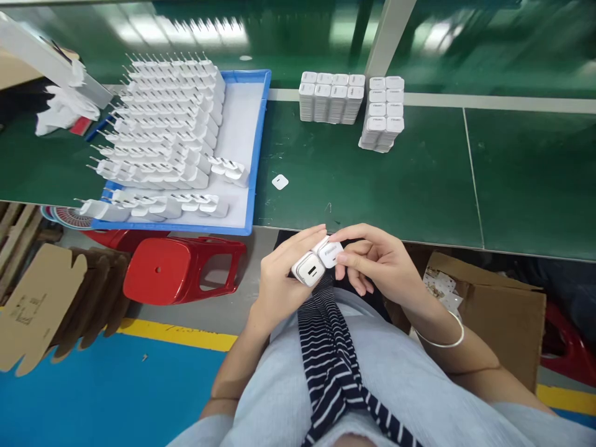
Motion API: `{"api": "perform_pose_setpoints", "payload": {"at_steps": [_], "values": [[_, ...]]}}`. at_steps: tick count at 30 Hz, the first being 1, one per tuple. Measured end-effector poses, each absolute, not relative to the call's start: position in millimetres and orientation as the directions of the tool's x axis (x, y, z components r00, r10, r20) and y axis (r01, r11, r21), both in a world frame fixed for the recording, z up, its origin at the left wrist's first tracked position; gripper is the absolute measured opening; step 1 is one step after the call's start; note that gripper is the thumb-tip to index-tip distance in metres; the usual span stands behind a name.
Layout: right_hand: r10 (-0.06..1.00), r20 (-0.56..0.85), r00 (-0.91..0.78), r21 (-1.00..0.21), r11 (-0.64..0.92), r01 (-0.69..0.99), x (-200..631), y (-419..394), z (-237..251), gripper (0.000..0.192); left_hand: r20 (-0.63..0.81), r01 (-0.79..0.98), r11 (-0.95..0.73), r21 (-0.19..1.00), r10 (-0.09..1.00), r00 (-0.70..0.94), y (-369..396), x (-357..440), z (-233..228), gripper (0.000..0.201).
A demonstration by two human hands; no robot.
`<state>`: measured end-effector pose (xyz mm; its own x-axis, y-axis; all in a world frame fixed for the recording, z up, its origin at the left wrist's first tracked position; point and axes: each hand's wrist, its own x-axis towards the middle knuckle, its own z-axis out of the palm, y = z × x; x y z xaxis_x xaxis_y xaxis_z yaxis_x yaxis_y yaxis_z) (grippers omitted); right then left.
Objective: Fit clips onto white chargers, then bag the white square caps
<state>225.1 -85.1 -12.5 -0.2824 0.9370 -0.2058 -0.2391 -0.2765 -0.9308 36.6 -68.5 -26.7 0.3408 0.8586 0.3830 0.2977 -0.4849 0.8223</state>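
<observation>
From the head camera, both hands meet just below the near edge of the green surface (372,180), above the person's lap. The left hand (279,279) grips a white charger (308,269) with its port face turned up toward the camera. The right hand (377,261) pinches a second white charger (330,252), pressed side by side against the first. On the surface to the left sits a blue tray (259,149) packed with rows of white plugs (167,118), prongs pointing left. Farther back stand stacked white chargers (351,102). One lone white piece (280,182) lies between tray and hands. A red stool (181,267) stands below the tray.
</observation>
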Motion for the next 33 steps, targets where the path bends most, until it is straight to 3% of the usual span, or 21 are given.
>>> {"api": "perform_pose_setpoints", "payload": {"at_steps": [8, 20, 24, 29, 31, 33], "values": [[0.913, -0.276, -0.301, -0.911, -0.348, -0.22, 223.6, -84.1, -11.1, 0.034, 0.419, 0.29, -0.522, 0.802, 0.838, 0.349, -69.4, 32.0, -28.8, 0.047], [0.88, -0.331, -0.342, -0.893, -0.409, -0.188, 226.4, -81.3, -15.7, 0.035, 0.387, 0.249, -0.515, 0.82, 0.82, 0.422, -69.9, 29.9, -31.0, 0.048], [0.928, -0.308, -0.209, -0.939, -0.332, -0.091, 218.9, -80.1, -27.6, 0.038, 0.272, 0.217, -0.348, 0.912, 0.91, 0.314, -70.3, 30.7, -38.9, 0.046], [0.965, -0.176, -0.192, -0.983, -0.181, -0.008, 203.1, -45.6, -42.7, 0.033, 0.033, 0.136, -0.051, 0.989, 0.991, 0.132, -70.2, 24.4, -57.9, 0.043], [0.992, -0.064, -0.112, -0.987, -0.046, 0.156, 194.4, -17.3, -45.3, 0.023, 0.019, 0.119, -0.028, 0.992, 0.997, 0.078, -70.8, 19.3, -63.8, 0.043], [0.997, 0.019, -0.071, -0.914, 0.046, 0.402, 182.6, 14.0, -48.1, 0.014, 0.039, 0.122, -0.044, 0.992, 0.998, 0.043, -71.7, 13.5, -66.8, 0.044]]}}
